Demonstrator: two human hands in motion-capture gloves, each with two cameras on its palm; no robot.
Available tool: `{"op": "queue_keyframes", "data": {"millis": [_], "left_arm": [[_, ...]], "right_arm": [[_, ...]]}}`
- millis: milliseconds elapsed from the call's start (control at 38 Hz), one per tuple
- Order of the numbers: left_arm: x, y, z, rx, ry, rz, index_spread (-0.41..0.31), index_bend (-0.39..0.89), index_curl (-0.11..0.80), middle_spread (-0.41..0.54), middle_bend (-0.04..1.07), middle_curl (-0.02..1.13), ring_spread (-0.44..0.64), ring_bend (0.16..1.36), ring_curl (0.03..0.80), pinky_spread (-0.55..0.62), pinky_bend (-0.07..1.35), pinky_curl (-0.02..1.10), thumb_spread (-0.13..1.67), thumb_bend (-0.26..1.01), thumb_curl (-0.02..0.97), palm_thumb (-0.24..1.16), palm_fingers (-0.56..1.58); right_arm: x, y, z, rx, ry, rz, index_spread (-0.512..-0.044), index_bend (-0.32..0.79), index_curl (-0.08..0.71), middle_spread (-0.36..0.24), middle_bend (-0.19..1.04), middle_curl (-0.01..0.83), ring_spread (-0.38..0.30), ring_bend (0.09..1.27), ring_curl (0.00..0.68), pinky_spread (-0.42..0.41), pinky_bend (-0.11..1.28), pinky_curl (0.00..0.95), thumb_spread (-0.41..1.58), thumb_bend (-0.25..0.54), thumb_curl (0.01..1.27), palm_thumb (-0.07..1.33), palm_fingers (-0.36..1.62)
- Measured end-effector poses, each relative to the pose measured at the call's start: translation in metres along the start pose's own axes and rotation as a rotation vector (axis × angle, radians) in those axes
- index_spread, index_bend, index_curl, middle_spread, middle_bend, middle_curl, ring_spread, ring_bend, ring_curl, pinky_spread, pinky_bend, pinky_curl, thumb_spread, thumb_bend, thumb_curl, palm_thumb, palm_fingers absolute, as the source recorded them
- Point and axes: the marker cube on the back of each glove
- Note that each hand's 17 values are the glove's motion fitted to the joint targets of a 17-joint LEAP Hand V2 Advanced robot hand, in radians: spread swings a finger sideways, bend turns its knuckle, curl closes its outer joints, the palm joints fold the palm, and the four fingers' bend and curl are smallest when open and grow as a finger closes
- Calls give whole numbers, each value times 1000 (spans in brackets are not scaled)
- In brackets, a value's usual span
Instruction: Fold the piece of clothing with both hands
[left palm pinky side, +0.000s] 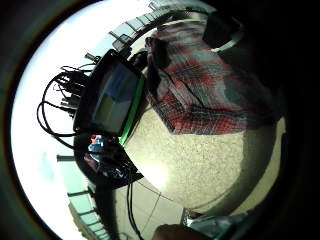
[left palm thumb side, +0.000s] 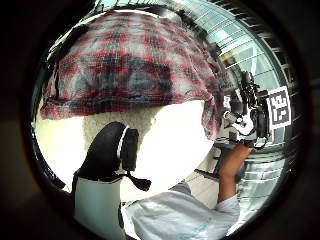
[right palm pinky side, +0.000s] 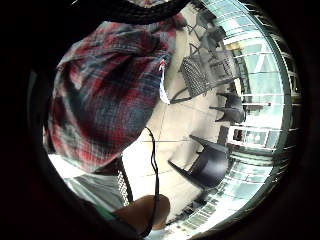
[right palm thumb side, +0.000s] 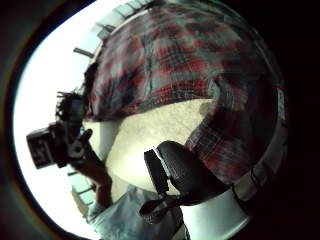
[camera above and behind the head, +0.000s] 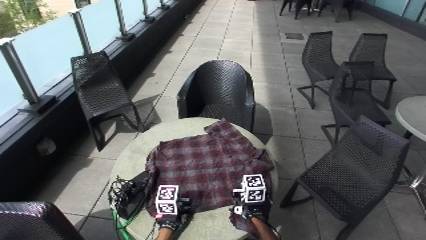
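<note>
A red and grey plaid shirt (camera above and behind the head: 206, 170) lies spread on the round stone table (camera above and behind the head: 133, 155), collar towards the far side. My left hand (camera above and behind the head: 170, 220) hovers at the near left corner of the hem; what it holds is hidden. My right hand (camera above and behind the head: 251, 212) is at the near right corner, where the cloth bunches. In the left thumb side view the shirt (left palm thumb side: 130, 65) hangs down at the right hand (left palm thumb side: 247, 125). The shirt (right palm pinky side: 105, 95) fills the right little finger side view, lifted close to the palm. In the right thumb side view the left hand (right palm thumb side: 75, 145) is beside the shirt's (right palm thumb side: 175, 65) edge.
A black device with a bundle of cables (camera above and behind the head: 130, 192) sits on the table left of the shirt, also seen in the left little finger side view (left palm pinky side: 110, 95). Black wicker chairs (camera above and behind the head: 216, 90) (camera above and behind the head: 353, 160) stand round the table. A glass railing (camera above and behind the head: 46, 45) runs along the left.
</note>
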Motion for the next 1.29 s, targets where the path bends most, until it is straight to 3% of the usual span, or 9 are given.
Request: {"op": "queue_keyframes", "data": {"millis": [132, 290, 500, 658, 737, 764, 896, 1027, 1291], "left_arm": [[4, 8, 46, -253, 84, 58, 7, 124, 199, 44, 185, 316, 193, 623, 282, 306, 492, 343, 1065, -21, 312, 416, 299], [1, 2, 60, -225, 131, 60, -16, 198, 240, 27, 190, 323, 171, 618, 284, 306, 446, 337, 1104, -18, 314, 417, 364], [-1, -7, 47, 50, 0, 41, -165, 353, 333, -132, 200, 337, -35, 556, 266, 112, 370, 322, 1212, 62, 336, 579, 817], [6, 16, 14, 148, 66, 86, -249, 340, 361, -235, 271, 374, -195, 553, 288, -40, 281, 320, 1237, 76, 347, 649, 1112], [0, 32, 7, 143, 98, 132, -276, 262, 362, -286, 384, 426, -273, 606, 330, -129, 270, 343, 1260, 74, 342, 662, 1280], [-2, 40, 6, 101, 121, 149, -284, 240, 362, -300, 409, 438, -293, 627, 341, -155, 277, 350, 1266, 75, 342, 668, 1312], [-3, 77, -9, -178, 245, 279, -313, 200, 378, -341, 468, 477, -346, 694, 384, -244, 301, 377, 1292, 68, 333, 681, 1352], [4, 84, -59, -268, 262, 371, -324, 188, 396, -363, 489, 495, -373, 731, 409, -285, 322, 396, 1308, 63, 328, 697, 1348], [-15, -64, -123, -254, 121, 157, -330, 170, 411, -376, 503, 510, -407, 831, 449, -334, 383, 433, 1326, 51, 317, 729, 1351]], "right_arm": [[3, 12, -1, -87, -35, 20, -358, 64, 112, 68, 173, 252, 208, 354, 212, 275, 741, 355, 1056, -20, 239, 374, -94], [-8, 48, -33, -134, -147, 7, -358, 96, 112, 54, 198, 262, 196, 409, 236, 254, 767, 362, 1051, -4, 260, 432, 17], [17, -42, 42, 326, -54, -4, -374, 389, 231, -127, 335, 320, -6, 442, 234, 177, 518, 277, 1188, 128, 309, 700, 687], [43, -26, -1, 582, 191, -32, -359, 365, 287, -200, 358, 347, -133, 478, 266, 108, 391, 259, 1238, 167, 321, 803, 911], [28, 3, 3, 402, 55, -164, -344, 317, 306, -214, 392, 368, -188, 531, 297, 61, 324, 255, 1250, 173, 319, 833, 1028], [27, 11, 5, 317, 27, -205, -335, 230, 293, -224, 464, 400, -214, 625, 346, -37, 381, 286, 1260, 172, 312, 835, 1285], [36, 55, -19, -78, 8, -357, -327, 157, 314, -238, 487, 426, -246, 694, 392, -187, 451, 323, 1276, 161, 297, 847, 1360], [39, 55, -76, -228, -47, -446, -324, 150, 323, -241, 506, 444, -257, 724, 416, -251, 478, 345, 1288, 150, 283, 859, 1352], [5, -66, -187, -260, -146, -221, -315, 89, 298, -238, 562, 479, -248, 862, 469, -309, 613, 404, 1287, 116, 260, 864, 1371]]}}
